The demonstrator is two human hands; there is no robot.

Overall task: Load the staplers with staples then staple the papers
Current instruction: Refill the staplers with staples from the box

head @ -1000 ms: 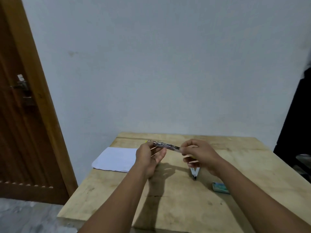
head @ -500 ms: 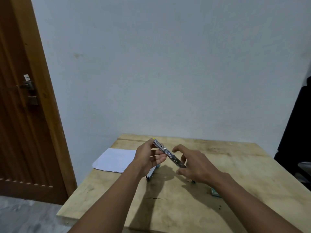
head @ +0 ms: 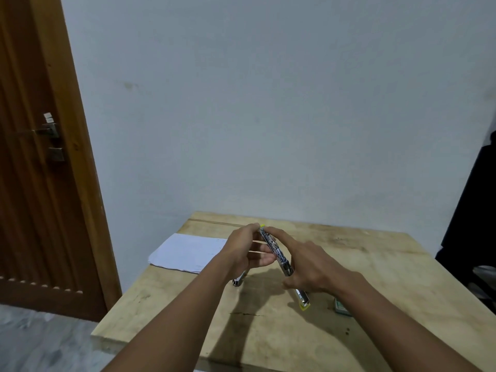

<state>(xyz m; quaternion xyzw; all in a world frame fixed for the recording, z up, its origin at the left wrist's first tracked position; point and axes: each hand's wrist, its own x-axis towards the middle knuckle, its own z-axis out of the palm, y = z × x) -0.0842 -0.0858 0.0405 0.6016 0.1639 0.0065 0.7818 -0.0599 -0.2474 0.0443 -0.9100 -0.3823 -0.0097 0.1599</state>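
Observation:
My left hand (head: 248, 249) grips an opened metal stapler (head: 275, 251) above the table, thumb at its upper, yellow-tipped end. The magazine arm slants down to the right, and the stapler's other arm (head: 239, 280) hangs below my left hand. My right hand (head: 308, 267) lies over the magazine, its index finger stretched straight along it to the top end. A second stapler (head: 303, 300) with a yellow end lies on the table, partly under my right hand. A stack of white papers (head: 185, 252) lies at the table's left. A small green staple box (head: 342, 308) sits by my right wrist.
The wooden table (head: 281, 339) stands against a pale wall. A brown wooden door (head: 35, 183) with a metal latch is on the left. Something dark (head: 472, 210) stands at the right edge, beside the table.
The held stapler has tilted from nearly level to steeply slanted. My right hand let go of its right end, opened, then laid its index finger along the magazine.

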